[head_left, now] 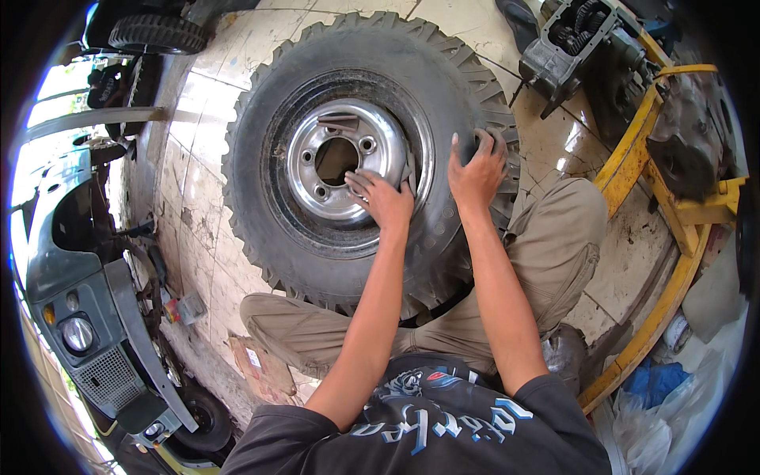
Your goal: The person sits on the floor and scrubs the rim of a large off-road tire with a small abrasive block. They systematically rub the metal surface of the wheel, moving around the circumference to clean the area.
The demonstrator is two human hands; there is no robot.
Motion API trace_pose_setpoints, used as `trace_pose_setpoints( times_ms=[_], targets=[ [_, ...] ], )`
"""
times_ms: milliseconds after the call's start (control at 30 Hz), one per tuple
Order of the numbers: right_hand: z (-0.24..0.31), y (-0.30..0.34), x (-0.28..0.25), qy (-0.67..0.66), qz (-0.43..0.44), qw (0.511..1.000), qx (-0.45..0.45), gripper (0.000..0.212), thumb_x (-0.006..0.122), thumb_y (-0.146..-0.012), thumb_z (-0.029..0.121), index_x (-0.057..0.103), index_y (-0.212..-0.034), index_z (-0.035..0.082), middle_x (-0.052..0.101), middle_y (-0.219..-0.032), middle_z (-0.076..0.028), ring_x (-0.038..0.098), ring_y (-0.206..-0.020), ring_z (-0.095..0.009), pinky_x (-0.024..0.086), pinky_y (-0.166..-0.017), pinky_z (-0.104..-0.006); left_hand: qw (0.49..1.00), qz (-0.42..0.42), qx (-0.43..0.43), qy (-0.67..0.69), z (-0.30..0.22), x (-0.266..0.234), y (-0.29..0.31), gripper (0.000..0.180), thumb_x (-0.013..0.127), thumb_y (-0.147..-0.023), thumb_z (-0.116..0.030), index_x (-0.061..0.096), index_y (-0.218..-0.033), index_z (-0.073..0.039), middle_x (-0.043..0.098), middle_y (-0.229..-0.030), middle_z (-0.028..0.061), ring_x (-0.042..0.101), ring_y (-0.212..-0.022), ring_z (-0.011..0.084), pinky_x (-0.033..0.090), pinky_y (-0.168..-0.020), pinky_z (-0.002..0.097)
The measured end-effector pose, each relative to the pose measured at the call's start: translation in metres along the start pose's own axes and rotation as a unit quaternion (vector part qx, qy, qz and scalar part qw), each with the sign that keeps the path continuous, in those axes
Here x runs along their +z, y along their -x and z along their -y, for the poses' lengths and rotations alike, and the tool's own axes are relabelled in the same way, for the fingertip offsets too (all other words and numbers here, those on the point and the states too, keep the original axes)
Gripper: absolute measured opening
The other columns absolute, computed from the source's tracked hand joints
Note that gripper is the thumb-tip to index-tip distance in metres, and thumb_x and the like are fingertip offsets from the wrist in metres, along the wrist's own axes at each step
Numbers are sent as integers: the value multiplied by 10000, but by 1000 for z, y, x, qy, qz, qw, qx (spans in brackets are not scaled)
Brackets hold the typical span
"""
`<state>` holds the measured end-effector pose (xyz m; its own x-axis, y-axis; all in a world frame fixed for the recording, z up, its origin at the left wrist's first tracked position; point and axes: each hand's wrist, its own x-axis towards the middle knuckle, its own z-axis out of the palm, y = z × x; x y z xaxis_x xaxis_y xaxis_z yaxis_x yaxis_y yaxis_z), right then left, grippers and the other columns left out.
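Observation:
A large off-road tyre [356, 55] lies flat on its side before me, mounted on a silver steel wheel rim [305, 194] with a round centre hole and several bolt holes. My left hand [385, 198] rests on the right lower part of the raised rim centre, fingers spread and thumb apart. A small grey piece [410, 172] shows by that thumb; I cannot tell what it is. On the tyre's right side my right hand [479, 176] touches the sidewall near the tread, thumb up and fingers bent but apart. Brownish folded strips [338, 123] sit on the rim above the hole.
Yellow metal stand [629, 158] curves along the right, with an open gearbox housing [570, 39] at the upper right. At the left stands a dark vehicle front with a round headlight [77, 334]. Cardboard [261, 368] lies lower left; blue plastic [655, 382] lies lower right.

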<state>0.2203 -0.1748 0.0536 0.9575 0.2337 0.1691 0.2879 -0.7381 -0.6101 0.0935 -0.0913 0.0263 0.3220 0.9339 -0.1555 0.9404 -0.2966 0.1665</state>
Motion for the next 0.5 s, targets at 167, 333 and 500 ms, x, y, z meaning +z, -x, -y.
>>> trace_pose_setpoints(
  times_ms=[167, 333, 500],
  targets=[
    [14, 5, -1, -41, 11, 999, -20, 470, 674, -942, 415, 580, -1254, 76, 537, -1350, -148, 498, -1302, -366, 391, -1034, -567, 998, -56, 5, -31, -24, 9, -46, 1007, 693, -888, -360, 159, -1532, 200, 157, -1607, 423, 104, -1554, 487, 72, -1253, 597],
    [3, 3, 0, -25, 5, 1000, -9, 462, 674, -944, 408, 577, -1249, 76, 540, -1338, -147, 497, -1301, -367, 393, -1029, -577, 999, -14, 49, -16, 10, 9, -9, 1029, 689, -895, -389, 137, -1541, 190, 138, -1602, 437, 56, -1556, 497, 49, -1246, 612],
    [4, 1, -2, -29, 0, 999, -15, 456, 679, -942, 403, 575, -1245, 78, 540, -1339, -146, 496, -1304, -364, 401, -1018, -579, 997, 13, 64, -45, 1, -5, -16, 1051, 700, -881, -418, 152, -1535, 196, 141, -1604, 434, 51, -1557, 494, 44, -1242, 619]
  ],
)
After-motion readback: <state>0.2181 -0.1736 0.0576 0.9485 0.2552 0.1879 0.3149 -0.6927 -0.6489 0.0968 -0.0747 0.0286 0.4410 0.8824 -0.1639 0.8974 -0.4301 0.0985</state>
